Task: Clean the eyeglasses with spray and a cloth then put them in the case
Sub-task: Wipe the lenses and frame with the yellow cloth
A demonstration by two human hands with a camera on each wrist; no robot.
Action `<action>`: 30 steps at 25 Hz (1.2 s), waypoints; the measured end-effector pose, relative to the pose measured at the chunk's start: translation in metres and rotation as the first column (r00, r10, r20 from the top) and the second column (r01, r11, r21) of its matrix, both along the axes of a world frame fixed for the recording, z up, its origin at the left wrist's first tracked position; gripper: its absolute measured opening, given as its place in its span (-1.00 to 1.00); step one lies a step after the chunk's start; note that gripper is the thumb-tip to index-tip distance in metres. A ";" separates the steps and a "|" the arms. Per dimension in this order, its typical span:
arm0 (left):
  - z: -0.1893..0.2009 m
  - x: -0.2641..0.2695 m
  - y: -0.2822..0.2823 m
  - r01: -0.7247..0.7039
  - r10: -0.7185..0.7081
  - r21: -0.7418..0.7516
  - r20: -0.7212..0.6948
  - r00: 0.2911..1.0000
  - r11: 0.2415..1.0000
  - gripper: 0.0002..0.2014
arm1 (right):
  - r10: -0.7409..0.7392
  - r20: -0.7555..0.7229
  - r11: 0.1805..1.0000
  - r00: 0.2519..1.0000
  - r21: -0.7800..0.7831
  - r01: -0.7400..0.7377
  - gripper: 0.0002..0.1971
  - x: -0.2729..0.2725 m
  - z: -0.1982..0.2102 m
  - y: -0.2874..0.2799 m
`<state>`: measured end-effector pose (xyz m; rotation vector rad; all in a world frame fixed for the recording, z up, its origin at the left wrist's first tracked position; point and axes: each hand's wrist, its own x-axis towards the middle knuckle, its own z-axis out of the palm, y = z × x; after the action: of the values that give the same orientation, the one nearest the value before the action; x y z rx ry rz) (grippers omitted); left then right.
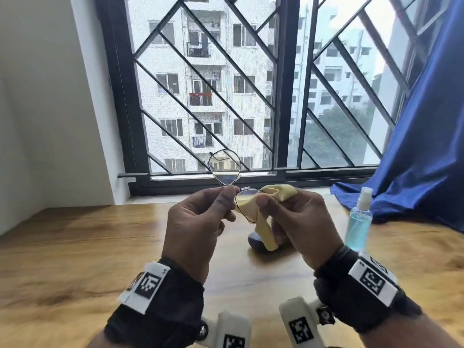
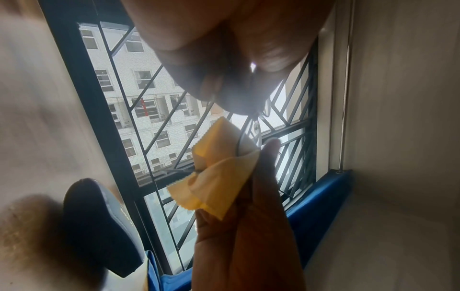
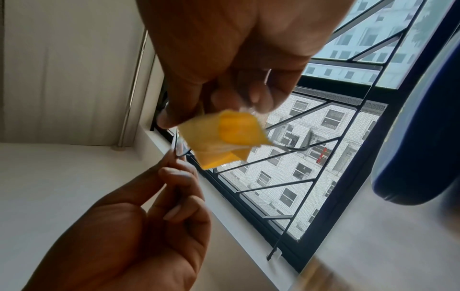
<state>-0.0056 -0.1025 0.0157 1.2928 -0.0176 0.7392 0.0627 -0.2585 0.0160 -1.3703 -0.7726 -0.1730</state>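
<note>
Thin wire-rimmed eyeglasses (image 1: 224,169) are held up above the wooden table (image 1: 75,247) in front of the window. My left hand (image 1: 229,194) pinches the frame near the bridge, with one lens standing free above the fingers. My right hand (image 1: 263,200) pinches a yellow cloth (image 1: 266,222) folded around the other lens. In the left wrist view the cloth (image 2: 219,177) wraps the lens rim below my left fingertips (image 2: 231,88). In the right wrist view the cloth (image 3: 224,135) is gripped between thumb and fingers. A dark eyeglass case (image 1: 257,243) lies on the table, partly hidden behind the cloth.
A clear spray bottle (image 1: 358,222) of blue liquid stands upright on the table to the right of my right hand. A blue curtain (image 1: 421,159) hangs at the right and pools on the table's back corner. A barred window (image 1: 200,96) lies just behind the table.
</note>
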 end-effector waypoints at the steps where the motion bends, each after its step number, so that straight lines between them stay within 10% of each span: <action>1: 0.000 0.000 0.001 -0.017 0.017 -0.018 0.010 1.000 1.000 -0.81 | 0.047 0.011 0.999 0.999 -0.023 -0.047 -0.69 -0.001 0.001 -0.001; 9: 0.006 0.000 0.009 -0.074 0.076 -0.049 0.039 0.996 0.996 -0.86 | -0.050 0.111 0.997 0.993 0.060 0.044 -0.85 0.009 0.006 -0.006; 14: 0.002 0.001 0.004 -0.060 0.061 -0.043 0.000 0.998 0.997 -0.87 | 0.149 0.362 0.963 0.920 -0.266 -0.051 -0.65 0.000 0.002 -0.004; 23: -0.002 -0.001 -0.002 -0.054 0.054 0.004 -0.001 0.999 0.999 -0.88 | -0.041 0.257 0.965 0.966 -0.241 0.105 -0.69 0.005 -0.004 -0.002; 30: -0.001 -0.003 -0.003 0.005 -0.002 0.181 -0.013 1.000 0.984 -0.82 | 0.109 0.036 0.987 0.993 -0.125 -0.104 -0.75 0.013 -0.006 -0.001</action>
<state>-0.0087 -0.1060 0.0143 1.4699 -0.0781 0.7391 0.0760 -0.2593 0.0095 -1.4411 -0.9027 -0.0716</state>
